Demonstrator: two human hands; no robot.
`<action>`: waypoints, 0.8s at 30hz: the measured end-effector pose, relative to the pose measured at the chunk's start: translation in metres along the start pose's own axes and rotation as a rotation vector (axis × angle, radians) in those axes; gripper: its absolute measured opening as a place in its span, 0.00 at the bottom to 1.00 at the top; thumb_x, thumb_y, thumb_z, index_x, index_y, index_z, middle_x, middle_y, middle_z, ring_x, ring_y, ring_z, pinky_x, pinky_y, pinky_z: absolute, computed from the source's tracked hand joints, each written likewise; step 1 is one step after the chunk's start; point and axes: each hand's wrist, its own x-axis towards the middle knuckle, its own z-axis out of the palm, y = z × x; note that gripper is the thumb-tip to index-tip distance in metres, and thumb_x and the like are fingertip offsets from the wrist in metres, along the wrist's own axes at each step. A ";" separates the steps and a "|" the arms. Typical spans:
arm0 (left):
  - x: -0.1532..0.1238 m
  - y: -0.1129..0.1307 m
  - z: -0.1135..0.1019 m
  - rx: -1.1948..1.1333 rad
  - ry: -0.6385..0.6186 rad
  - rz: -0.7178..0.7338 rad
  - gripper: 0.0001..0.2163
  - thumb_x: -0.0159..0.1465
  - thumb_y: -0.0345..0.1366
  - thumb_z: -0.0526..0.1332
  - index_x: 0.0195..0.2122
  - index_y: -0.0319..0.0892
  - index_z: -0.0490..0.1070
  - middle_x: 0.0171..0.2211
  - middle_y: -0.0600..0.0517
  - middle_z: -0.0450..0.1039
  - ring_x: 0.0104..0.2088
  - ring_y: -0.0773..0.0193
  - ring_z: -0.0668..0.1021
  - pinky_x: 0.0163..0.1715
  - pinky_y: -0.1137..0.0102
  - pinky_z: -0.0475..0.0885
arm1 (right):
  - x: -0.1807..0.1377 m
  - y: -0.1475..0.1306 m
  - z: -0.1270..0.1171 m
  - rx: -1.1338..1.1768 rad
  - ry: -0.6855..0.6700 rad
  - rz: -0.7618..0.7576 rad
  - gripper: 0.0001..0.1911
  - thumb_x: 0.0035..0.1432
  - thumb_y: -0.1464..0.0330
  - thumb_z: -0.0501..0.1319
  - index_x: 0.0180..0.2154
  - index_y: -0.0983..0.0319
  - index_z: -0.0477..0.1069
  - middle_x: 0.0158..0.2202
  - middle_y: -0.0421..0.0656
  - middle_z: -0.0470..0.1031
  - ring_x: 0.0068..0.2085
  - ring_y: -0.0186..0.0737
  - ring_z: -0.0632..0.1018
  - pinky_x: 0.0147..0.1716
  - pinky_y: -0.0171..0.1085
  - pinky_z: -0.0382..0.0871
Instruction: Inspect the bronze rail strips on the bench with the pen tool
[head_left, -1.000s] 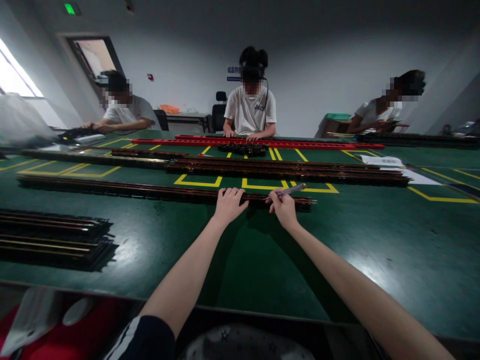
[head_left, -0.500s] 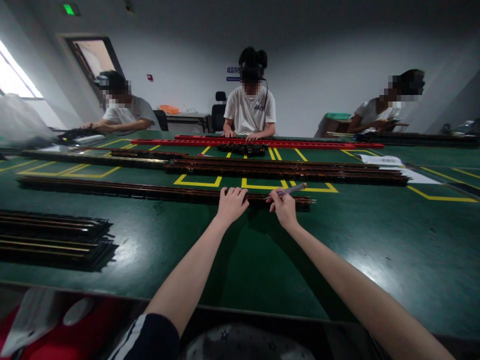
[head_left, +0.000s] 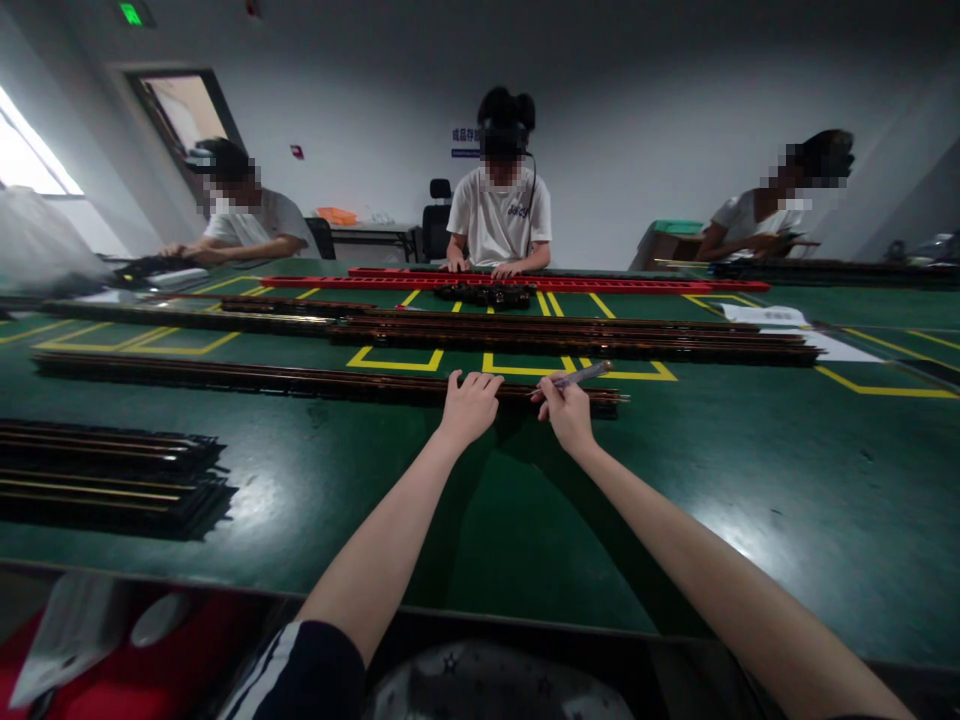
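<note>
A long dark rail (head_left: 262, 378) with thin copper-coloured lines lies across the green table (head_left: 525, 520) in front of me. My left hand (head_left: 470, 405) rests on it with its fingers laid flat over the top. My right hand (head_left: 566, 412) sits just to the right on the same rail, closed in a pinch on a slim pen-like tool (head_left: 581, 376) whose tip points right and away from me.
More dark rails (head_left: 570, 340) lie in rows farther back, and a stack of them (head_left: 105, 475) sits at my near left. A red rail (head_left: 525, 285) lies before a seated person across the table. Two other people sit at the far left and far right. Yellow tape boxes mark the table.
Both hands have shifted slightly to the right along the rail; the view has tilted a little. The pen stays in my right hand.
</note>
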 end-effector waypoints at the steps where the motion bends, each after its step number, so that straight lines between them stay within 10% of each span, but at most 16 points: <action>1: 0.000 -0.001 0.000 -0.002 0.002 -0.003 0.20 0.64 0.29 0.49 0.55 0.45 0.69 0.54 0.45 0.72 0.54 0.53 0.72 0.59 0.47 0.57 | 0.000 0.000 0.000 0.001 0.000 -0.002 0.24 0.54 0.46 0.55 0.30 0.62 0.66 0.24 0.43 0.74 0.17 0.32 0.70 0.17 0.33 0.66; 24: -0.001 -0.002 0.000 0.027 0.049 -0.059 0.22 0.62 0.23 0.47 0.53 0.44 0.70 0.52 0.47 0.74 0.54 0.55 0.72 0.59 0.49 0.56 | 0.000 0.003 0.000 0.026 0.132 -0.010 0.23 0.55 0.48 0.56 0.29 0.62 0.65 0.22 0.40 0.72 0.16 0.29 0.68 0.14 0.31 0.62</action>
